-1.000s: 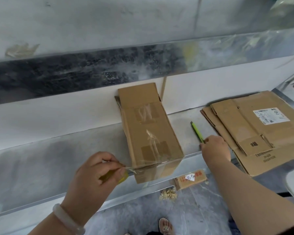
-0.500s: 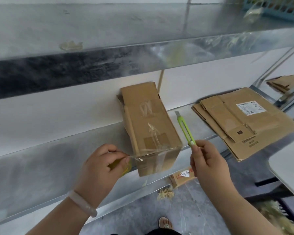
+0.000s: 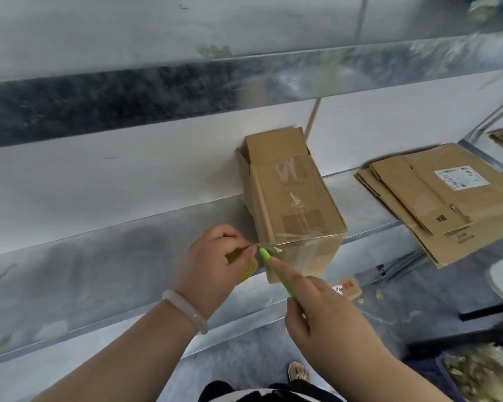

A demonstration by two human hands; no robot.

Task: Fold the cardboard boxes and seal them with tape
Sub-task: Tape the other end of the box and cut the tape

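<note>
My left hand is pinching the tape roll beside the cardboard box at one o'clock on the metal shelf, while my right hand is gripping a green cutter, its tip touching the stretched tape.

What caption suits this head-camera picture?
Left hand holds the tape roll, strip taut from box; right hand sets green cutter to it.

— What colours do you see?
— I see a plain brown cardboard box with clear, glossy tape strips, a lime-green cutter and a yellow tape roll.
— Anything else?
— Brown flattened cardboard with a white printed label, a milky-white bracelet and a silver-grey shelf.
</note>
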